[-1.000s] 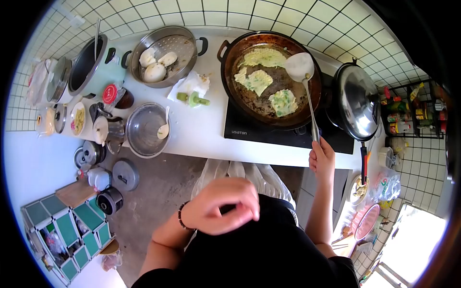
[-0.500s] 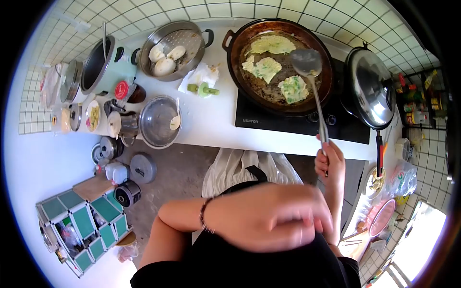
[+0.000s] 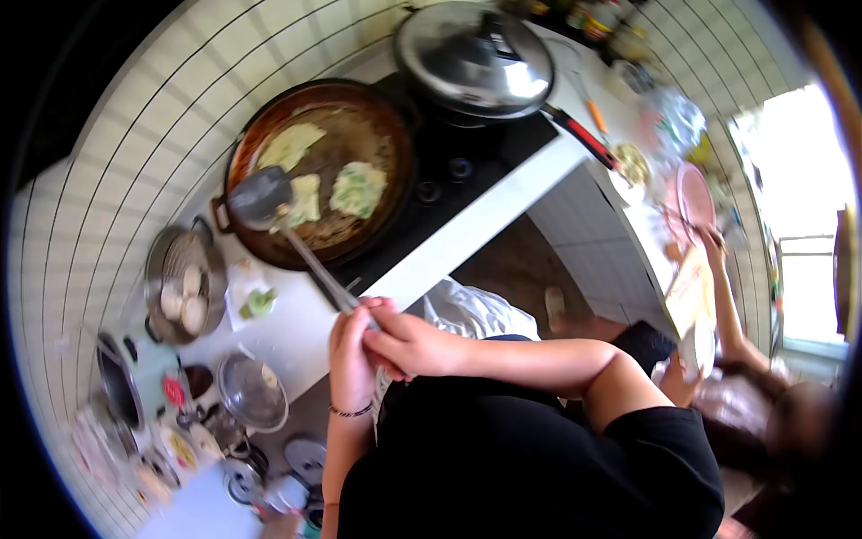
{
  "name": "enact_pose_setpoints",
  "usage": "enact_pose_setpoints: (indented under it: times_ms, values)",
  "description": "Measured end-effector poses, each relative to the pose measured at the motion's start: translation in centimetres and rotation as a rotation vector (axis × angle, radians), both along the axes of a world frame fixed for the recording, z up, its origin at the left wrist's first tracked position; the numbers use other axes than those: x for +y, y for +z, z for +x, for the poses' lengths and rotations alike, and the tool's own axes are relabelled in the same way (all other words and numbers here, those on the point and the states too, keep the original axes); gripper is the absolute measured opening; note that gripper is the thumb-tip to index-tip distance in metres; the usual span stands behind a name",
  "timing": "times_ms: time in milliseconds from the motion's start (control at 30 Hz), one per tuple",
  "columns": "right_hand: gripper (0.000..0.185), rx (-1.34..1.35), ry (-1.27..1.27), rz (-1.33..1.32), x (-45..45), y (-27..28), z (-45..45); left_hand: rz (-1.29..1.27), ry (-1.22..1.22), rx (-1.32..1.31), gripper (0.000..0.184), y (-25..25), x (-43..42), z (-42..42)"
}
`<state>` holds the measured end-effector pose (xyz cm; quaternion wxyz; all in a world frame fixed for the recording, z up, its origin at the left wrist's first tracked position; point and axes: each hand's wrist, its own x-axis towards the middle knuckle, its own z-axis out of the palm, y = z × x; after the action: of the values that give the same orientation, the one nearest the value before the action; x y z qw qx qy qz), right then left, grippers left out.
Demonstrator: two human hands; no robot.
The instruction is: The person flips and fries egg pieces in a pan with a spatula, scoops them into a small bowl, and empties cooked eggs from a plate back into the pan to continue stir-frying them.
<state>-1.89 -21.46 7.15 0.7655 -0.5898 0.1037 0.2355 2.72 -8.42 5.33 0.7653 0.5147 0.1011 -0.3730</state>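
Note:
My left hand (image 3: 352, 364), with a dark bracelet at the wrist, and my right hand (image 3: 413, 343) meet at the end of the spatula handle, their fingers closed. Partly hidden by the fingers, the metal spatula (image 3: 260, 193) slants up to the left. Its broad head is at the left side of a wide brown pan (image 3: 359, 133), over or against a pancake. Pale yellow pancakes with green flecks lie in the pan: one at the back (image 3: 292, 145), one partly beside the spatula head (image 3: 305, 198), and one nearer the right (image 3: 359, 189).
A lidded pan (image 3: 471, 63) with a red-and-black handle stands right of the cooktop (image 3: 440, 162). A colander (image 3: 215, 269) holding white pieces and a metal bowl (image 3: 256, 395) are on the left. At the right, another person (image 3: 732, 305) holds a pale board near a pink basin (image 3: 696, 198).
The view has turned towards the right, bringing another person into sight. My left hand has come to the spatula handle beside my right hand. The spatula head has shifted to the pan's left side.

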Motion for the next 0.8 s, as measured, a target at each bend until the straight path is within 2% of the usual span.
enact_pose_setpoints:
  times_ms: [33,67,100,167,233,267,300,367,533,800]
  values:
    - [0.032,-0.033,0.039,-0.088,0.1,0.1,0.5,-0.008,0.08,-0.055,0.024,-0.8,0.1,0.4]
    - [0.039,-0.124,0.001,-0.148,-0.3,0.1,1.3,-0.035,0.061,-0.117,0.024,-1.2,-0.2,1.6]
    - [0.04,-0.267,-0.055,-0.324,0.3,-1.5,0.8,-0.049,0.049,-0.139,0.024,-1.0,-0.1,1.9]
    - [0.035,-0.281,0.074,-0.5,-0.6,-0.6,0.3,-0.006,0.071,-0.137,0.023,-0.9,0.2,2.7]
    - [0.023,-0.443,-0.098,-0.658,-2.0,2.6,-0.8,0.059,0.123,-0.115,0.019,-1.3,1.4,3.4]
    - [0.014,-0.584,-0.227,-0.64,-2.9,3.4,-1.4,0.032,0.075,-0.14,0.019,-1.8,2.3,4.0]
    - [0.018,-0.742,-0.214,-0.561,-4.4,5.3,-2.1,0.009,0.029,-0.157,0.019,-2.1,3.2,4.2]
    - [0.018,-0.963,-0.368,-0.304,-5.8,9.6,-4.0,0.036,0.026,-0.151,0.019,-1.8,3.6,4.3]
    - [0.016,-1.388,-0.549,-0.373,-7.7,15.9,-7.9,0.047,0.002,-0.155,0.018,-2.3,4.7,4.2]
    - [0.015,-1.514,-0.444,-0.147,-8.0,17.7,-9.8,0.089,-0.043,-0.249,0.017,-1.2,5.2,3.5]
